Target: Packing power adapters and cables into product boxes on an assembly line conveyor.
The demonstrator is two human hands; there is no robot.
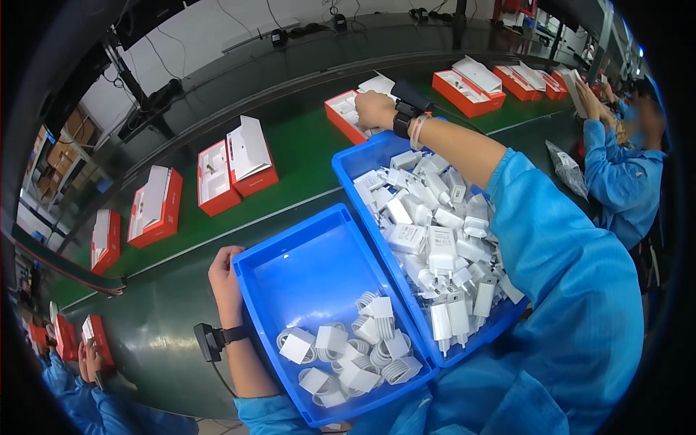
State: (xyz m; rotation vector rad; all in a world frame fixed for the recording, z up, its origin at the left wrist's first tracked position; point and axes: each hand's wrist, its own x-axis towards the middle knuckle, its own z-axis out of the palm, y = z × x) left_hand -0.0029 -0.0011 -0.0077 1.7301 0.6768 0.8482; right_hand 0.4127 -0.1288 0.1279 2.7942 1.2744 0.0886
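Observation:
My right hand (375, 110) reaches into an open red box (346, 119) on the green conveyor belt. Its fingers are bent down and closed, and whatever they hold is hidden. At the left, my left hand (226, 279) curls its fingers at the rim of a blue bin (290, 254). Inside that bin lie several coiled white cables (332, 341) with paper wraps, gathered at the near end. Under my right forearm a second blue bin (348, 163) is heaped with white charger plugs (442, 246).
Open red boxes with white inserts stand along the belt (290, 177), such as one box (156, 206) at left and another (470, 90) at right. A clear plastic bag (568, 170) lies at right. Co-workers' hands (591, 98) show at right, others (88, 360) at lower left.

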